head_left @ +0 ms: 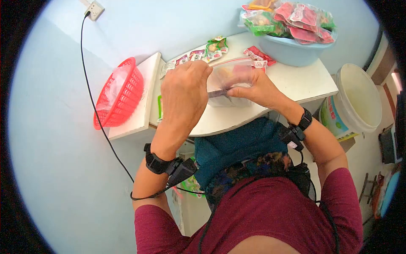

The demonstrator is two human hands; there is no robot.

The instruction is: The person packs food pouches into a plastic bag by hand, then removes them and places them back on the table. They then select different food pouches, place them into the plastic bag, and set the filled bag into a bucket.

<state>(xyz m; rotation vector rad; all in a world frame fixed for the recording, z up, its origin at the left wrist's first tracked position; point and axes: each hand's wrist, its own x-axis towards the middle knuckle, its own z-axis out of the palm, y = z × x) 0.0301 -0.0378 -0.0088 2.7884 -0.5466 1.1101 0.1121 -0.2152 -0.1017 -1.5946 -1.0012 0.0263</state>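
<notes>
Over the white table, my right hand (pixel 262 89) pinches the side of a clear plastic bag (pixel 224 75) with a red line along its top edge. My left hand (pixel 185 95) is at the bag's left side, back of the hand up, fingers curled down and mostly hidden. A dark strip (pixel 218 93) spans between the two hands across the bag. Behind the hands lie small purple-and-white packets (pixel 196 55), a green packet (pixel 216 45) and red packets (pixel 259 55).
A light blue basin (pixel 292 51) heaped with red and green packets stands at the back right of the white table (pixel 302 80). A red basket (pixel 122 99) with clear plastic sits left. A white bucket (pixel 344 103) is right. A black cable (pixel 91 93) hangs left.
</notes>
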